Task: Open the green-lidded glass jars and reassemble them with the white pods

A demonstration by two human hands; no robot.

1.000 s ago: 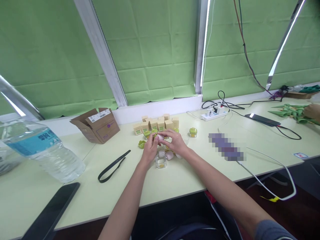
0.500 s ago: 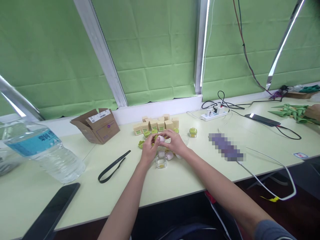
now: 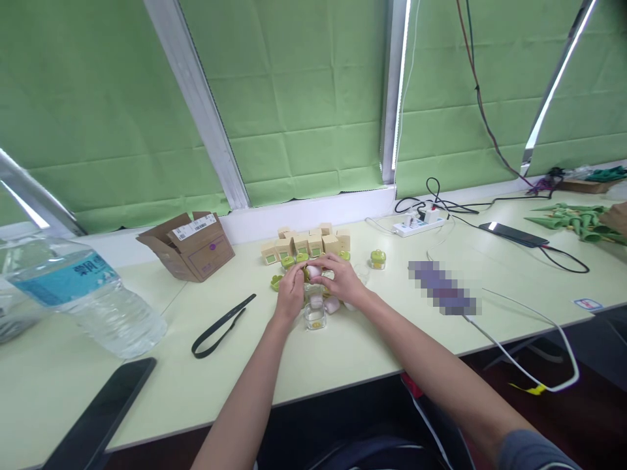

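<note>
Together, fingertips almost meeting, my hands hold a small green cap-like piece and a pale pink rounded piece (image 3: pixel 313 272) above the table. My left hand (image 3: pixel 290 295) is closed on the green piece (image 3: pixel 306 274). The fingers of my right hand (image 3: pixel 341 279) pinch the pink piece from the other side. Just below them stands an open clear jar (image 3: pixel 315 318) with a yellow mark. Beside it lies another pale pink piece (image 3: pixel 332 305). A green flower-shaped piece (image 3: pixel 276 282) is left of my left hand. Behind are small green-lidded jars (image 3: pixel 287 262), partly hidden by my fingers.
Small cardboard boxes (image 3: pixel 301 245) cluster behind my hands. One lidded jar (image 3: pixel 378 260) stands to the right. An open carton (image 3: pixel 193 248), a black strap (image 3: pixel 220 326), a large water bottle (image 3: pixel 98 294) and a phone (image 3: pixel 100 418) are leftward. A power strip (image 3: pixel 420 226) lies at back right.
The pink piece has turned slightly in my fingers, and more of the green piece's dark side shows. Both hands stay in nearly the same place.
</note>
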